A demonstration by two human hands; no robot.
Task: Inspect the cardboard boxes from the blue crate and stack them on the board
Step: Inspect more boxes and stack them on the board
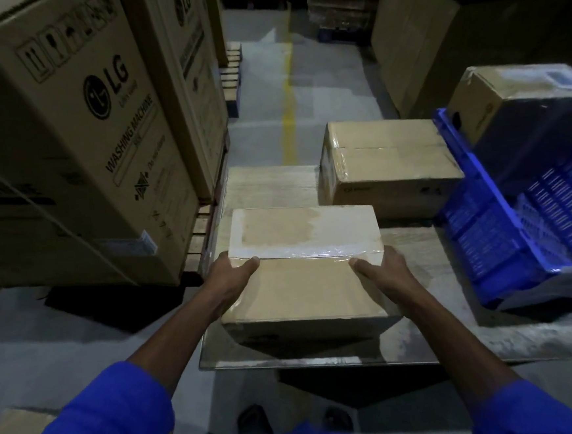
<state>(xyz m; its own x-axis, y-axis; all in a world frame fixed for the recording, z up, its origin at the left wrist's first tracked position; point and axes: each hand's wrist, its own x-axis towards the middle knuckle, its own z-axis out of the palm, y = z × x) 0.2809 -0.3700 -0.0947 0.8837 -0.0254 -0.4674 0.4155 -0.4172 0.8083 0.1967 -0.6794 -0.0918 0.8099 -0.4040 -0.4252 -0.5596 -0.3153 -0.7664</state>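
Near box: taped cardboard box sits on the board, near-left part, right between both hands.
Left hand: left hand wraps the box's left edge, thumb lying across the top, fingers hidden down the side.
Right hand: right hand does the same on the right edge, thumb on top by the tape.
Far box: second box rests farther back on the board, well apart from the hands.
Blue crate: blue crate on the right, tilted, one cardboard box at its far end.
Left side: big washing machine cartons on pallets.
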